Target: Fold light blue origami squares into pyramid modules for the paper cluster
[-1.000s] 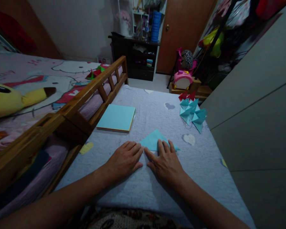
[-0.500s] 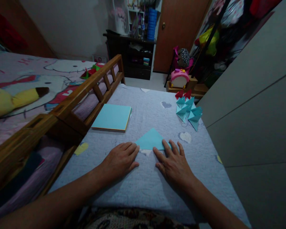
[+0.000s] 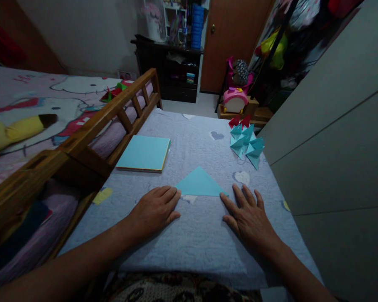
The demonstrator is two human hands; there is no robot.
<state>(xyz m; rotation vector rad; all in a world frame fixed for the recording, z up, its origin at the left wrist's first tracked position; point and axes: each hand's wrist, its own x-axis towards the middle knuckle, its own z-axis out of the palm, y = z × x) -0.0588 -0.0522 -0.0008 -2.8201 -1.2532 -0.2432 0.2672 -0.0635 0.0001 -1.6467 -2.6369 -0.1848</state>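
Note:
A light blue paper folded into a triangle (image 3: 199, 184) lies flat on the grey-blue bedspread (image 3: 195, 235). My left hand (image 3: 154, 209) rests flat, fingers stretched out, its fingertips touching the triangle's left corner. My right hand (image 3: 248, 216) lies flat with fingers spread, its fingertips at the triangle's right corner. Neither hand holds anything. A stack of light blue square paper (image 3: 144, 152) sits farther away on the left. Several folded blue and red paper pieces (image 3: 246, 140) are piled at the far right.
A wooden bed rail (image 3: 113, 121) runs along the left, with another bed and a yellow plush toy (image 3: 15, 128) beyond it. A grey wardrobe wall (image 3: 334, 138) stands close on the right. A dark cabinet (image 3: 173, 71), toys and a door stand at the far end.
My right hand has slid to the right along the triangle's lower edge, uncovering the paper. My left hand has stayed at the left corner. The view has tilted slightly.

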